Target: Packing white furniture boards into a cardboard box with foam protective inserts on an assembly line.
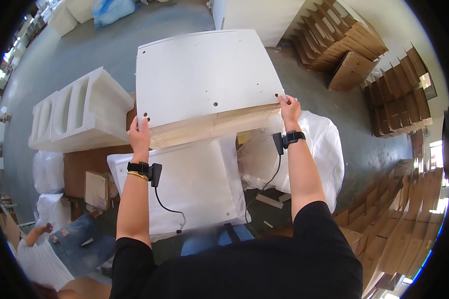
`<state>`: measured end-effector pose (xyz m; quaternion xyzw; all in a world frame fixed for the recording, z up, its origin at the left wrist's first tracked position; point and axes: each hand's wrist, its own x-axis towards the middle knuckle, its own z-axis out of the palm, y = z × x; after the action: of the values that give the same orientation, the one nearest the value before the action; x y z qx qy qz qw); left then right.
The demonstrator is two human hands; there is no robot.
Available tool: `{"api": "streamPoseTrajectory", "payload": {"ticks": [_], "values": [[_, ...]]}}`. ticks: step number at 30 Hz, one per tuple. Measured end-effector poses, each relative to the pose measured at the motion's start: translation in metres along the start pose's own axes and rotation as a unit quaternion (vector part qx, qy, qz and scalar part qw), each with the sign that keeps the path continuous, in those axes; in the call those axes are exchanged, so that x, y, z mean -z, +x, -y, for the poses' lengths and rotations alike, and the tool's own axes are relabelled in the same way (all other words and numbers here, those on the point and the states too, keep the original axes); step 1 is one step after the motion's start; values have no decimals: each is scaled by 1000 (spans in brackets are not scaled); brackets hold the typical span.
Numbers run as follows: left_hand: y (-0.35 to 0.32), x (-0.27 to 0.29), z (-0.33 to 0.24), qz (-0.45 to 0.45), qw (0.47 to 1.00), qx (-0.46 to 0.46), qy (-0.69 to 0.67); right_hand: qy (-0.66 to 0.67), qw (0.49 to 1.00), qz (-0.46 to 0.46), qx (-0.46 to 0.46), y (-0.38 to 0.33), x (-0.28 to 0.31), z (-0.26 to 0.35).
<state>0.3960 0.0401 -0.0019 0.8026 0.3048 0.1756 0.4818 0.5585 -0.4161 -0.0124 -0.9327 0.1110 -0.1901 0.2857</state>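
A large white panel (199,65) with several drilled holes lies on a stack of boards (214,127), whose pale near edges show beneath it. My left hand (139,134) is closed on the panel's near left corner. At its near right corner my right hand (290,109) grips the edge the same way, fingertips beside a hole. Both arms are stretched forward, with a black strap and a cabled device at each wrist. Nearer to me, below the stack, lies another white panel (184,174) in thin white foam wrap.
White molded foam blocks (85,109) stand left of the stack. A plastic-wrapped bundle (317,154) sits at the right. Folded cardboard (334,40) leans at the back right, with more cardboard (404,214) at the near right. Another person (60,244) is at the lower left.
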Motion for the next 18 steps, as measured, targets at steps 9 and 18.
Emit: {"api": "streamPoseTrajectory", "payload": {"ticks": [9,18], "values": [[-19,-29,18,-163,961,-117,189,314,919,181,-156,21,15,-21],[-97,-41,-12,-75,965,89,-236,485,781,281,-275,23,57,-82]]}}
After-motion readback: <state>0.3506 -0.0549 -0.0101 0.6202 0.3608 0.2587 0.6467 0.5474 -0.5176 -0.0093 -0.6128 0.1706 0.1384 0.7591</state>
